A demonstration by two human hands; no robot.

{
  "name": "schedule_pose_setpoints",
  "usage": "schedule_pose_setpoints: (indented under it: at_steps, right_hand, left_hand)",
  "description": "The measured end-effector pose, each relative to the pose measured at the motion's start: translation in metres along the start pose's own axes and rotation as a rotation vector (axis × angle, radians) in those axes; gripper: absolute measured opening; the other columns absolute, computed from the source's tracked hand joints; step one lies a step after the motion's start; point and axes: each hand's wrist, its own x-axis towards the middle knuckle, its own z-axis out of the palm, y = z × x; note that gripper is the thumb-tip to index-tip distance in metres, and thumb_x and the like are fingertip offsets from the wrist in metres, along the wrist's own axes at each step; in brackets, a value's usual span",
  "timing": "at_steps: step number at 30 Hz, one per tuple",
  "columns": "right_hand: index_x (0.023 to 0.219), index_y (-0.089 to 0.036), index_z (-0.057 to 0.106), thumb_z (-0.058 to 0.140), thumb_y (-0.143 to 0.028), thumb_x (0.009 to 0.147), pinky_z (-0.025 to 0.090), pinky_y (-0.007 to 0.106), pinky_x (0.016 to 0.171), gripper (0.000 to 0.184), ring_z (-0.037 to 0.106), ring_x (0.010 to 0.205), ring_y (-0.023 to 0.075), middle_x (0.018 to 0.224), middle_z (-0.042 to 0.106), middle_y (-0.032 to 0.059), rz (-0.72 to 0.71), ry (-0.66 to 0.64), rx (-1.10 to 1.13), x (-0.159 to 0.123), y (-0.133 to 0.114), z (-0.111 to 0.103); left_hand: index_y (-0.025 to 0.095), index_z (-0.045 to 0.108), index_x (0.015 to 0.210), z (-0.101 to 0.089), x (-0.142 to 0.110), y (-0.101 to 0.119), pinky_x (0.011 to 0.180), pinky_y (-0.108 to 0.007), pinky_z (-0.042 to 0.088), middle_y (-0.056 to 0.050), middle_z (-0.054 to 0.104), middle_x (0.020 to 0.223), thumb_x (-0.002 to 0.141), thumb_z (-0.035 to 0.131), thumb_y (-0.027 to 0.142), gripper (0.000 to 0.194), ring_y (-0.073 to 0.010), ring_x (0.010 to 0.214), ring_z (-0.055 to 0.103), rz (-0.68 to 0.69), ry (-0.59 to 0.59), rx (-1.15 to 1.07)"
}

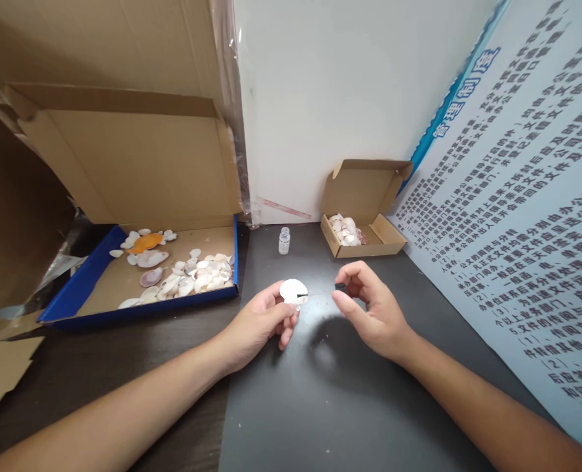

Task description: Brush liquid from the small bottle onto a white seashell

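Observation:
My left hand point(266, 320) grips a white, rounded piece that looks like a shell point(291, 289) between thumb and fingers. A thin dark mark or sliver shows at its right edge; what it is I cannot tell. Across a small gap, my right hand point(369, 308) pinches a small black cap-like piece point(340, 287) between thumb and fingertips. Beyond both hands, a small clear bottle point(284, 242) with a pale label stands upright on the dark table, no cap visible on it.
At the left, a blue-edged cardboard box point(143, 308) holds many white shells point(197, 274) and an orange one point(145, 243). A smaller open cardboard box point(369, 250) with pale shells point(346, 231) sits at the back right. A printed board point(527, 196) leans along the right side.

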Motion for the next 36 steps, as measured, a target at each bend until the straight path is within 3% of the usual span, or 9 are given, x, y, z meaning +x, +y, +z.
schedule_pose_setpoints:
  at_steps: [2,6,11,16,20,23,29,33,36]
  right_hand:
    - [0.093,-0.023,0.046,0.058,-0.024,0.088,0.041,0.026,0.056,0.013,0.047,0.058,0.0114,0.070,0.045,-0.0046,0.001,-0.024,-0.021,0.0003,-0.0004,0.0002]
    - [0.092,-0.023,0.045,0.059,-0.023,0.087,0.041,0.025,0.056,0.015,0.046,0.058,0.0107,0.070,0.046,-0.0050,0.013,0.052,-0.058,0.0004,-0.0006,-0.0003]
    - [0.094,-0.023,0.047,0.058,-0.026,0.089,0.041,0.025,0.055,0.013,0.047,0.057,0.0110,0.066,0.046,-0.0058,0.002,-0.029,-0.046,0.0003,-0.0005,-0.0005]
    - [0.093,-0.023,0.046,0.059,-0.026,0.088,0.041,0.025,0.056,0.015,0.046,0.059,0.0111,0.069,0.046,-0.0050,0.028,0.063,-0.068,0.0013,0.0001,-0.0015]
    - [0.095,-0.023,0.046,0.059,-0.026,0.088,0.041,0.025,0.056,0.014,0.047,0.059,0.0114,0.070,0.046,-0.0047,0.000,-0.032,-0.005,0.0006,0.0009,-0.0011]
    - [0.093,-0.022,0.047,0.060,-0.024,0.088,0.041,0.025,0.057,0.014,0.046,0.060,0.0113,0.071,0.047,-0.0040,0.020,0.043,-0.046,0.0006,0.0012,-0.0008]
    - [0.096,-0.023,0.048,0.059,-0.025,0.089,0.040,0.024,0.056,0.013,0.045,0.060,0.0110,0.071,0.045,-0.0044,-0.009,-0.021,0.047,-0.0012,0.0014,-0.0005]
    - [0.096,-0.023,0.048,0.059,-0.024,0.088,0.041,0.024,0.058,0.013,0.046,0.061,0.0109,0.073,0.046,-0.0041,-0.011,0.047,0.031,-0.0012,0.0018,-0.0002]
    - [0.095,-0.023,0.049,0.059,-0.024,0.089,0.041,0.024,0.058,0.012,0.046,0.061,0.0109,0.073,0.046,-0.0041,-0.030,-0.002,0.068,-0.0006,0.0015,-0.0002]
  left_hand:
    - [0.018,0.050,0.086,-0.0003,0.0000,-0.0005,0.044,-0.018,0.040,0.006,0.051,0.064,0.082,0.058,0.021,0.009,-0.0046,0.043,0.043,0.001,0.002,-0.006]
    - [0.017,0.051,0.087,-0.0004,0.0005,-0.0003,0.044,-0.018,0.039,0.006,0.052,0.066,0.082,0.058,0.022,0.011,-0.0044,0.044,0.043,-0.003,0.012,0.002]
    - [0.017,0.049,0.087,-0.0006,0.0006,0.0000,0.044,-0.018,0.039,0.006,0.051,0.065,0.082,0.059,0.023,0.011,-0.0043,0.044,0.043,0.005,0.002,0.005]
    - [0.017,0.050,0.088,-0.0013,0.0004,-0.0015,0.044,-0.017,0.039,0.006,0.052,0.066,0.082,0.057,0.020,0.010,-0.0039,0.044,0.044,0.003,0.005,0.015]
    - [0.017,0.049,0.088,-0.0025,0.0008,-0.0028,0.044,-0.018,0.039,0.006,0.050,0.065,0.082,0.057,0.021,0.010,-0.0041,0.044,0.043,0.016,0.000,0.021]
    - [0.017,0.050,0.090,-0.0033,0.0008,-0.0035,0.044,-0.018,0.039,0.006,0.051,0.066,0.084,0.057,0.022,0.010,-0.0045,0.045,0.044,0.029,-0.014,0.049]
    - [0.017,0.049,0.092,-0.0023,-0.0003,-0.0040,0.045,-0.018,0.039,0.006,0.050,0.064,0.087,0.058,0.031,0.017,-0.0049,0.046,0.045,0.034,-0.042,0.117]
    - [0.016,0.050,0.091,-0.0028,-0.0004,-0.0047,0.045,-0.018,0.037,0.006,0.049,0.061,0.087,0.059,0.035,0.021,-0.0051,0.045,0.043,0.032,-0.055,0.148]
    - [0.016,0.051,0.090,-0.0033,-0.0004,-0.0045,0.046,-0.019,0.036,0.007,0.047,0.056,0.088,0.058,0.040,0.025,-0.0054,0.044,0.041,0.028,-0.087,0.187]
